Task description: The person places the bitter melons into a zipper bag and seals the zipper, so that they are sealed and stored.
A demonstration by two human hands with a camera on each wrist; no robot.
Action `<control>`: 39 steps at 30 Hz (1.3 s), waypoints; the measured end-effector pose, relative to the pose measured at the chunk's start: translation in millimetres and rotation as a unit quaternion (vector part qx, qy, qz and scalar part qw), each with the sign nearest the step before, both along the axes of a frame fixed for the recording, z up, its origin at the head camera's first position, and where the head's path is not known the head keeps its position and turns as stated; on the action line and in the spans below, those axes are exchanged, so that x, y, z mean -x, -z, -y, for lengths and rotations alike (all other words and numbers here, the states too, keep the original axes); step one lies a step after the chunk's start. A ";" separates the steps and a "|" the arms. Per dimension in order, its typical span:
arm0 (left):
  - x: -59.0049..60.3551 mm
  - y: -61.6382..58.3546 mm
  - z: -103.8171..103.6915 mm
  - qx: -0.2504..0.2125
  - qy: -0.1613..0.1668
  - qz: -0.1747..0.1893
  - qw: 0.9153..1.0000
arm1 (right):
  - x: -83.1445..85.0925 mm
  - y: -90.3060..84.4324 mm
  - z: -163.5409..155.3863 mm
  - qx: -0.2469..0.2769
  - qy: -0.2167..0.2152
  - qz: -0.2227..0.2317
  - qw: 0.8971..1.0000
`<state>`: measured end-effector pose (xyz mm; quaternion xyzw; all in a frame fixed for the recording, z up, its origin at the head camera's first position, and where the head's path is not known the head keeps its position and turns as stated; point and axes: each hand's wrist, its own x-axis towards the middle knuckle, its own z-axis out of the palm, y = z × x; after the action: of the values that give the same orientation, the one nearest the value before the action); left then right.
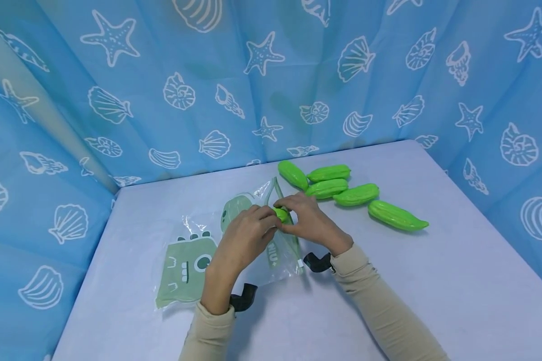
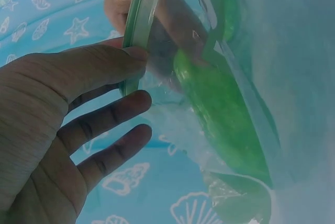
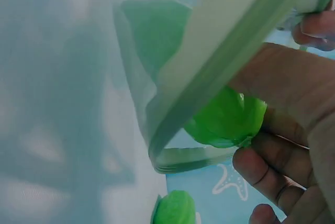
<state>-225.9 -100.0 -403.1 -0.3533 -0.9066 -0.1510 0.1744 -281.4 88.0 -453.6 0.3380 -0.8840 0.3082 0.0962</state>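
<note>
A green toy gourd [image 1: 281, 214] sits at the mouth of a clear zip bag [image 1: 194, 250] printed with a green dinosaur, most of its length already inside the plastic, as the left wrist view shows. The right hand [image 1: 308, 220] has its fingers curled round the end of the gourd that pokes out of the opening. The left hand [image 1: 246, 239] pinches the bag's green zip rim between thumb and forefinger, holding the mouth apart, while its other fingers hang loose. The bag lies flat on the pale lilac table [image 1: 433, 281], near the middle. Just beyond the hands, five more green gourds [image 1: 356, 194] lie in a loose cluster on the table, some touching. A blue curtain [image 1: 117, 100] patterned with white shells and starfish closes in the table on three sides.
</note>
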 end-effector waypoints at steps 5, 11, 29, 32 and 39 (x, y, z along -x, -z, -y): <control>-0.4 1.0 -0.2 0.007 0.002 -0.008 1.000 | -3.8 -3.1 -2.9 0.003 0.002 0.004 1.000; 0.7 1.1 -2.3 0.006 0.002 -0.011 1.000 | -4.7 -13.1 -17.9 0.003 0.026 -0.017 1.000; -2.3 -0.7 -0.3 -0.013 0.006 0.005 1.000 | 7.1 -20.6 -114.4 0.015 0.224 0.062 0.972; -2.4 -1.8 0.7 -0.014 0.003 0.004 1.000 | 6.6 -20.5 -128.1 0.019 0.242 0.073 0.967; -3.6 -3.9 1.2 -0.015 -0.003 0.005 1.000 | 1.7 -18.9 -167.9 -0.020 0.293 0.123 0.948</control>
<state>-222.2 -101.2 -399.3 -0.3474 -0.9062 -0.1658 0.1753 -283.1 255.9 -434.7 0.0258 -0.9550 0.2880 0.0663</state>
